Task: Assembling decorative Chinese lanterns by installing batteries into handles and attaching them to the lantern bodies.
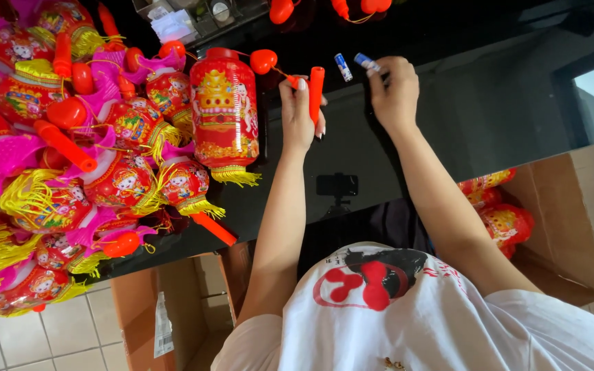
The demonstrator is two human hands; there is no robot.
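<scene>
The left hand (299, 113) has its grip closed around a red plastic handle tube (316, 89), held above the black tabletop (503, 103). The tube's long axis runs up and down the view, its open end pointing away from the person. It is smooth, bright red, with a cord running to a red heart (263, 61) and a red lantern (225, 110). The right hand (394, 93) pinches a small blue-and-white battery (367, 62), pointing up-left; another battery (343, 67) lies just beside it.
</scene>
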